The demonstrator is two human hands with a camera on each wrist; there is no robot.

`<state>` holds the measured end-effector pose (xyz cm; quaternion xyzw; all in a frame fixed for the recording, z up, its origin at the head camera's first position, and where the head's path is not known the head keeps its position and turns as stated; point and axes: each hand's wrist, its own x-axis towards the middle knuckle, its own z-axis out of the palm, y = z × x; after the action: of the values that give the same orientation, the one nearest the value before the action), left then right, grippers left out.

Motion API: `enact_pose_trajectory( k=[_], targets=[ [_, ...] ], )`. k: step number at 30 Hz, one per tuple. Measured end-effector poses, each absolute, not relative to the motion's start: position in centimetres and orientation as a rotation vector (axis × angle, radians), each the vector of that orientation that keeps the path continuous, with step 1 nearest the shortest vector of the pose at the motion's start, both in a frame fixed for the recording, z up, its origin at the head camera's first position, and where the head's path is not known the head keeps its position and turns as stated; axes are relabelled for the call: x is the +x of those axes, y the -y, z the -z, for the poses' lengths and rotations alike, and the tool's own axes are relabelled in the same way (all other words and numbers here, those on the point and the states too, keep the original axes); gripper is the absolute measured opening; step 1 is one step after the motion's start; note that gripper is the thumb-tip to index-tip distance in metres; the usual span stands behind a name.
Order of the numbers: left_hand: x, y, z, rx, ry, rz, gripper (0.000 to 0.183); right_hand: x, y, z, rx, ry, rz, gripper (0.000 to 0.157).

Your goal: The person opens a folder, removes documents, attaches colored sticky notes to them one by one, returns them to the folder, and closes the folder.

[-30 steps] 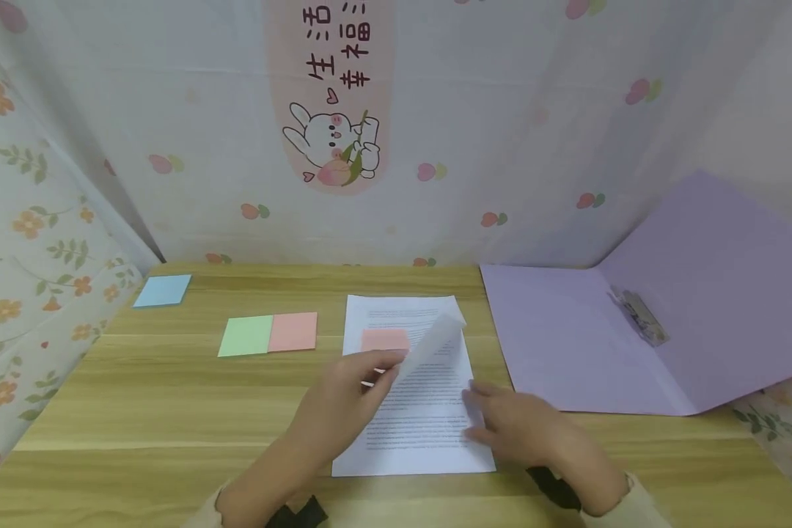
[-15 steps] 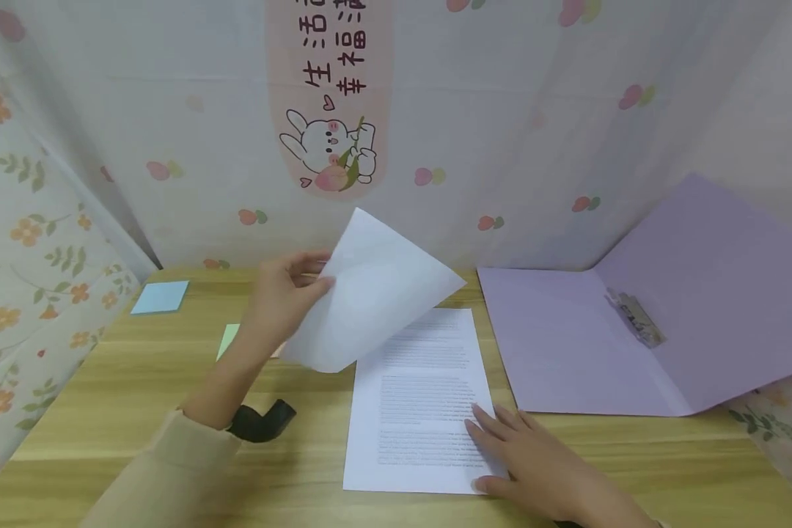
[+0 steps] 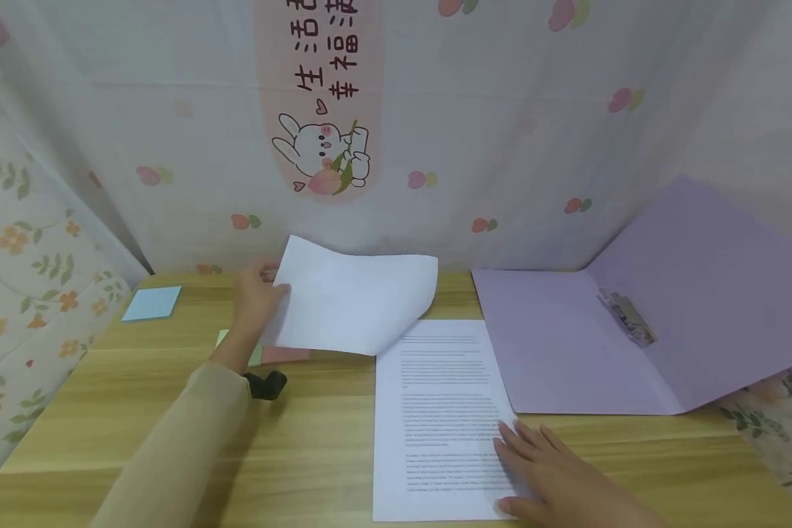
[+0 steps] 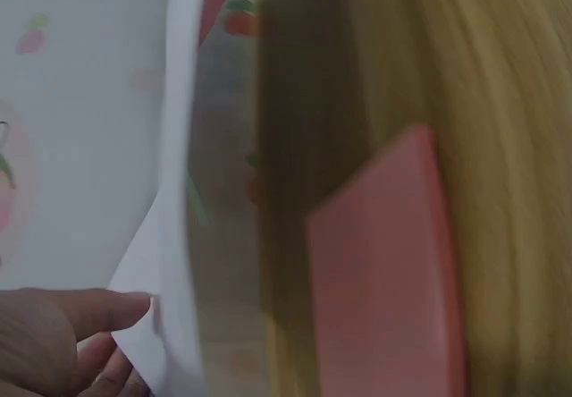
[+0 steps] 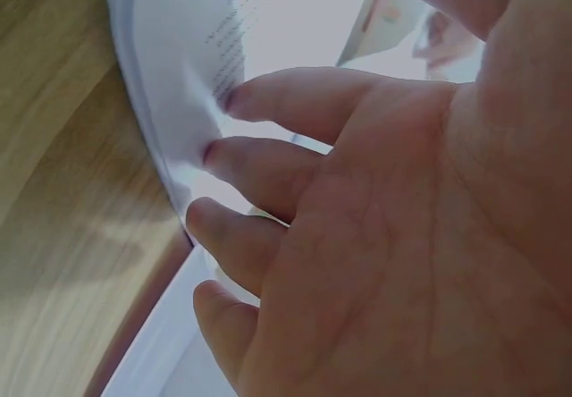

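Observation:
My left hand (image 3: 256, 297) pinches a sheet of paper (image 3: 353, 301) by its left edge, thumb on the near side. The sheet hangs bent in the air, its blank side toward me, partly over the green and pink sticky-note pads. In the left wrist view the thumb and fingers clasp the sheet's corner, with the pink sticky-note pad (image 4: 384, 281) below. A printed stack of paper (image 3: 445, 418) lies on the table, text side up. My right hand (image 3: 554, 469) rests on its lower right edge, fingers spread and fairly straight; the right wrist view shows the fingertips against the pages.
An open purple folder (image 3: 541, 330) with a metal clip (image 3: 627, 317) lies at the right, its cover leaning up. A blue sticky-note pad (image 3: 152, 303) sits at the back left. The green sticky-note pad (image 3: 254, 357) is mostly covered. A patterned curtain (image 3: 435, 132) borders the table's back.
My left hand has lifted the top sheet off the stack, turned it and carried it to the left. My right hand has moved slightly down and right, staying at the stack's edge.

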<state>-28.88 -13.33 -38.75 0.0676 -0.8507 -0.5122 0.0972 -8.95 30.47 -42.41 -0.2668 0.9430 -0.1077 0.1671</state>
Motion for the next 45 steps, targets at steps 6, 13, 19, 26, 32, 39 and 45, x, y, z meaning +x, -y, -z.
enact_pose_trajectory(
  k=[6, 13, 19, 26, 32, 39, 45],
  targets=[
    [-29.7, 13.8, 41.3, 0.125, 2.875, 1.268, 0.078, -9.1, -30.0, 42.3, -0.672, -2.647, 0.308, 0.085],
    [-29.0, 12.5, 42.5, -0.097, 3.059, 0.945, 0.077, -9.2, -29.3, 41.9, -0.715, -2.708, 0.194, 0.085],
    [-26.2, 8.7, 41.9, -0.307, 2.97, 0.783, 0.052, -9.4, -28.9, 41.5, -0.788, -2.764, 0.142, 0.077],
    [-23.6, 4.5, 41.2, -0.389, 3.008, 0.594, 0.06, -9.8, -28.7, 41.1, -0.738, -2.724, 0.207, 0.08],
    [-23.4, 4.1, 42.1, -0.414, 3.097, 0.552, 0.06, -9.8, -28.4, 41.1, -0.749, -2.744, 0.206, 0.079],
    [-23.9, 4.7, 43.3, -0.523, 3.165, 0.684, 0.066, -10.2, -27.4, 41.1, -0.745, -2.685, 0.326, 0.068],
    [-24.3, 5.4, 43.5, -0.521, 3.114, 0.732, 0.064, -12.0, -27.7, 41.7, -0.943, -2.703, 0.375, 0.055]
  ],
)
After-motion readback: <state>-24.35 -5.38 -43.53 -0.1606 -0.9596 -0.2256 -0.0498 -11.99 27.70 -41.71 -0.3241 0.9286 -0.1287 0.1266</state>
